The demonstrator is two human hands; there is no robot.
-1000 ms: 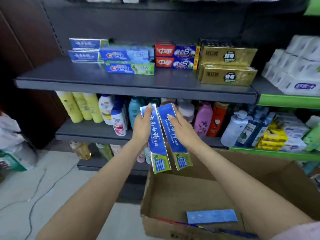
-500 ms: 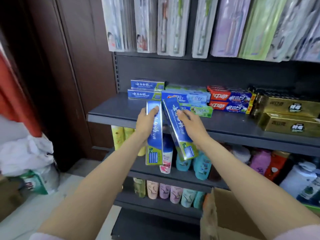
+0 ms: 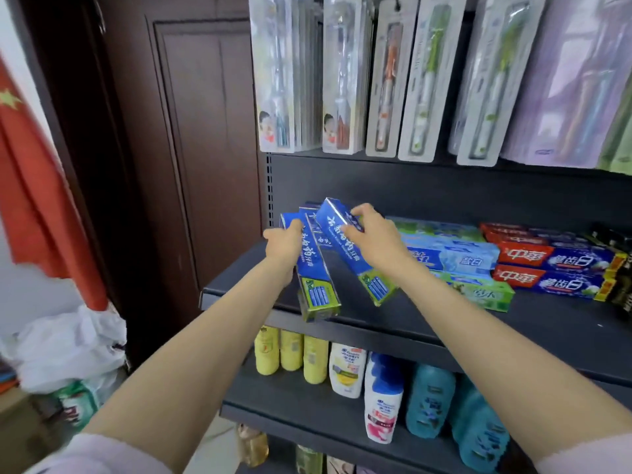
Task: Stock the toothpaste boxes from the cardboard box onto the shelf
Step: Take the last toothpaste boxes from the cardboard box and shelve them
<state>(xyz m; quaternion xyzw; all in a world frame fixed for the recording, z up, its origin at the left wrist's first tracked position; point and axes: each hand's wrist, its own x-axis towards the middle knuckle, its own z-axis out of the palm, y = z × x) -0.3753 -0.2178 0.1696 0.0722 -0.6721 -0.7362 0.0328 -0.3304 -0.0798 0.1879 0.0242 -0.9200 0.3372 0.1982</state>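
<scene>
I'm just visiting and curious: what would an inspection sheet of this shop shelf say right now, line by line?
Surface: dark shelf, front left part bare.
Job's things: two blue toothpaste boxes, one in each hand, left box, right box, both slanted over the shelf's left end; matching blue boxes behind are mostly hidden.
Clutter: light blue and green toothpaste boxes, red and blue boxes already stocked.
Hands: left hand grips its box; right hand grips the other.
Cables: nothing seen.
Surroundings: toothbrush packs hanging above, shampoo bottles on the shelf below, white plastic bag and red cloth at left.
</scene>
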